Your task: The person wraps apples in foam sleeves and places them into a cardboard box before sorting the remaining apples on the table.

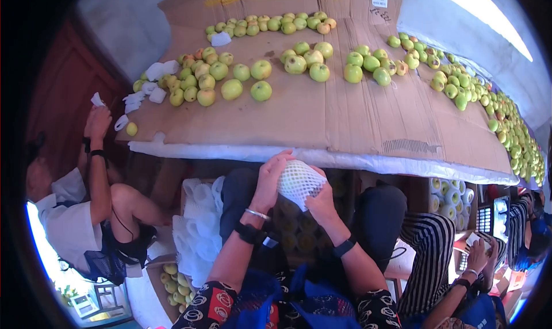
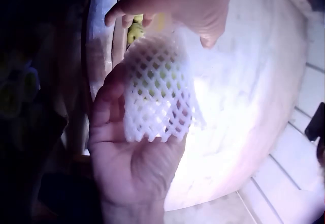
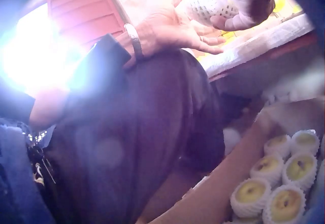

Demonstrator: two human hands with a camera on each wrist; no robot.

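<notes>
A green apple sits inside a white foam net (image 1: 300, 182), held between both hands over the lap. My left hand (image 1: 270, 182) cups it from the left; in the left wrist view, the palm (image 2: 137, 168) lies under the net's open lower end, fingers curled along its side. Green skin shows through the mesh. On the right, my right hand (image 1: 323, 205) grips the netting, with the thumb pressed against it. In the right wrist view, the right hand (image 3: 249, 5) bends over the net (image 3: 210, 8), beside the spread fingers of the left hand (image 3: 167, 33).
Loose apples (image 1: 261, 70) lie in groups on a cardboard-covered table (image 1: 276, 119) ahead. Empty foam nets (image 1: 195, 231) pile up beside my left leg. A box of netted apples (image 3: 282, 170) stands below the table. People sit at left (image 1: 86, 214) and right (image 1: 460, 283).
</notes>
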